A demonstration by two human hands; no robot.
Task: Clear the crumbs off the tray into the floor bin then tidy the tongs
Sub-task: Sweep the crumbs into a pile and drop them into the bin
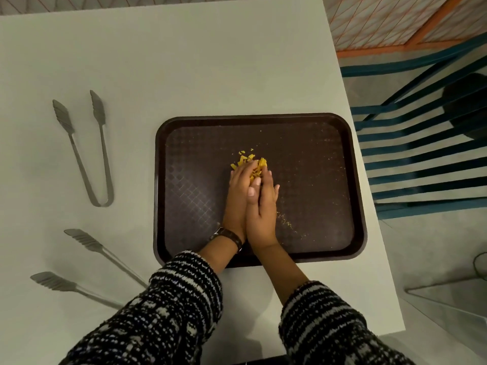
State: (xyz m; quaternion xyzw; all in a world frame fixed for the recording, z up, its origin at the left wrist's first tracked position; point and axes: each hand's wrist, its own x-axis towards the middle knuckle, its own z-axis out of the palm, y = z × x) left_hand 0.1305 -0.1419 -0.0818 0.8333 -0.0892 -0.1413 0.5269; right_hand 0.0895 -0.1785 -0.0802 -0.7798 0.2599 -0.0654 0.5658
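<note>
A dark brown tray (pixel 316 248) lies on the white table. In its middle sits a small heap of yellow crumbs (pixel 243 159). My left hand (pixel 237 204) and my right hand (pixel 263 212) press together side by side over the tray, cupping part of the heap between the fingers. Fine crumb dust (pixel 286 222) is scattered to the right of my hands. One pair of metal tongs (pixel 87 154) lies on the table left of the tray. A second pair of tongs (pixel 87 262) lies nearer to me, partly hidden under my left sleeve.
The white table (pixel 184 61) ends just right of the tray. Beyond that edge stands a blue slatted chair (pixel 421 159). A clear bin (pixel 458 306) sits on the floor at the lower right.
</note>
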